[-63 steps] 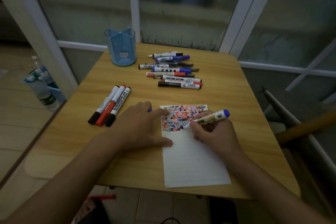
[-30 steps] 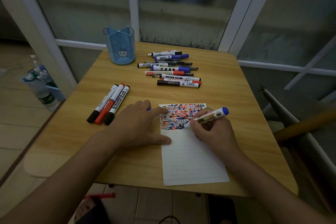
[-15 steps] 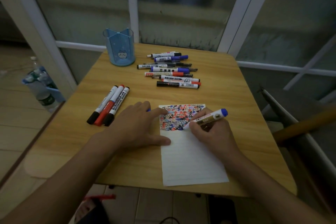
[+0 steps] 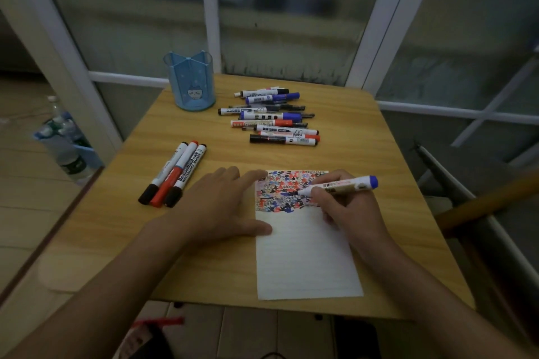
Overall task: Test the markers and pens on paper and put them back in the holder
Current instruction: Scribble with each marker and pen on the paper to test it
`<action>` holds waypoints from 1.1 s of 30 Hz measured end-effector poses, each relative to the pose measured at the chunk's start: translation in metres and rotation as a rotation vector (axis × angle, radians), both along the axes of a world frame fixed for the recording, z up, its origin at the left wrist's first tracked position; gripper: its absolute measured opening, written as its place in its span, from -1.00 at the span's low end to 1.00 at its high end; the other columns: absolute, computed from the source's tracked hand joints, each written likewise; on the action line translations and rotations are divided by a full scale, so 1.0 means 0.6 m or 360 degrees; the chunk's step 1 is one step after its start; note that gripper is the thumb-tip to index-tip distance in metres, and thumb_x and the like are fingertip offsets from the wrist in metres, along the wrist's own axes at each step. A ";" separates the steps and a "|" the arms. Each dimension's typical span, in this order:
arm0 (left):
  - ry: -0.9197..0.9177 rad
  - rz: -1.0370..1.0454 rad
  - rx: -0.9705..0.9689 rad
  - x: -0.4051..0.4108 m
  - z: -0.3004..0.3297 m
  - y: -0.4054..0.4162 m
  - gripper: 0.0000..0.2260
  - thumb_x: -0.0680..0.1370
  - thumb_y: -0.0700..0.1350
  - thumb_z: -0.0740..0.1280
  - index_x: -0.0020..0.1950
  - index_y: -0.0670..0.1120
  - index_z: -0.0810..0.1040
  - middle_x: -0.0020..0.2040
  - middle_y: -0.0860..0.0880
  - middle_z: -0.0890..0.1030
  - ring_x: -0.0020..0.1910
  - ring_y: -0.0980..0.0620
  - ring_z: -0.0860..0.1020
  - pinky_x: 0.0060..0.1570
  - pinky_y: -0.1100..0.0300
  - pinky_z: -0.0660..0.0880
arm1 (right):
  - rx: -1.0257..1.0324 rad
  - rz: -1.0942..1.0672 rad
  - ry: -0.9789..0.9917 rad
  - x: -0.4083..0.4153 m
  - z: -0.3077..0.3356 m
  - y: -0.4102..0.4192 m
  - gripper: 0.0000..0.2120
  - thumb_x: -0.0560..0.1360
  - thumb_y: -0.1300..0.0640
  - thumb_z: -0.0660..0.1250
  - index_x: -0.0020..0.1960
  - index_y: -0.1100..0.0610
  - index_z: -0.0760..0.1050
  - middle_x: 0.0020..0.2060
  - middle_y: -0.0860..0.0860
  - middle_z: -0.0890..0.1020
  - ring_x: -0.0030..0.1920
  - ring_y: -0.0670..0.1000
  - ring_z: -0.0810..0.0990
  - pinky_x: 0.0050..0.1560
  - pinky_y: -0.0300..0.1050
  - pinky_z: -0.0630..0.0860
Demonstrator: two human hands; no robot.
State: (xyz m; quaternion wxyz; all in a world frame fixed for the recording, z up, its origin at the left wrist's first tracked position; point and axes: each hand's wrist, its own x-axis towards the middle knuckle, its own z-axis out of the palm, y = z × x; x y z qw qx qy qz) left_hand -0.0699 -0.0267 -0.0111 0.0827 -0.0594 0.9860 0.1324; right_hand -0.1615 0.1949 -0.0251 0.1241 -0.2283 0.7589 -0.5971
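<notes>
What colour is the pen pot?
Light blue see-through plastic pen holder, with a little cartoon face; the head view shows it.

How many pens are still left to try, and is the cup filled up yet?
Not yet. The top of the paper is full of scribbles, and three markers lie set aside. The right hand is testing a blue-ended marker while the left hand steadies the sheet. About nine more sit in the pile, and the blue holder looks empty.

Holder (image 4: 189, 81) behind paper (image 4: 306, 256), seemingly left of markers (image 4: 274, 118).
</notes>
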 end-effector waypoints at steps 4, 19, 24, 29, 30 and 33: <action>0.0257 0.0125 0.0362 0.003 0.001 0.001 -0.29 0.50 0.26 0.32 0.53 0.28 -0.01 0.38 0.03 0.42 0.22 0.11 0.43 0.20 0.10 0.46 | -0.0066 0.0019 -0.0090 -0.004 0.009 0.000 -0.88 0.53 0.25 0.41 0.05 0.09 0.59 -0.30 -0.01 0.68 -0.32 -0.09 0.62 -0.33 -0.22 0.56; 0.0685 0.0095 0.0538 -0.002 0.008 0.023 -0.29 0.51 -0.28 0.40 0.47 0.23 0.15 0.05 0.17 0.45 -0.03 0.23 0.49 -0.04 0.42 0.46 | -0.0338 0.0088 -0.0302 0.001 0.026 -0.014 -0.93 0.54 0.21 0.38 0.02 0.18 0.57 -0.19 0.15 0.71 -0.22 0.04 0.70 -0.20 -0.13 0.65; 0.0665 0.0061 0.0560 -0.002 0.010 0.025 -0.37 0.50 -0.28 0.41 0.37 0.22 0.22 -0.01 0.18 0.49 -0.04 0.21 0.51 -0.01 0.40 0.46 | -0.0304 0.0111 -0.0295 0.000 0.022 -0.019 -0.91 0.54 0.21 0.39 0.03 0.20 0.57 -0.19 0.18 0.70 -0.20 0.08 0.70 -0.18 -0.09 0.64; 0.0679 0.0019 0.0554 -0.001 0.009 0.028 -0.35 0.50 -0.25 0.41 0.33 0.30 0.16 -0.05 0.22 0.47 -0.04 0.26 0.51 -0.06 0.45 0.44 | -0.0277 0.0153 -0.0322 0.004 0.020 -0.023 -0.87 0.54 0.23 0.40 0.06 0.24 0.56 -0.17 0.19 0.70 -0.19 0.09 0.71 -0.17 -0.11 0.64; 0.0676 0.0018 0.0564 0.000 0.010 0.028 -0.36 0.51 -0.23 0.42 0.32 0.30 0.16 -0.05 0.22 0.47 -0.03 0.26 0.51 -0.05 0.44 0.45 | -0.0251 0.0164 -0.0319 0.005 0.020 -0.023 -0.86 0.54 0.23 0.40 0.08 0.24 0.56 -0.17 0.18 0.71 -0.19 0.08 0.71 -0.17 -0.12 0.65; 0.0675 0.0018 0.0551 0.003 0.011 0.029 -0.46 0.52 -0.17 0.41 0.37 0.21 0.28 0.03 0.18 0.50 -0.01 0.21 0.51 0.01 0.37 0.48 | -0.0218 0.0214 -0.0312 0.009 0.020 -0.025 -0.83 0.53 0.21 0.41 0.11 0.21 0.56 -0.14 0.15 0.71 -0.15 0.07 0.72 -0.15 -0.14 0.65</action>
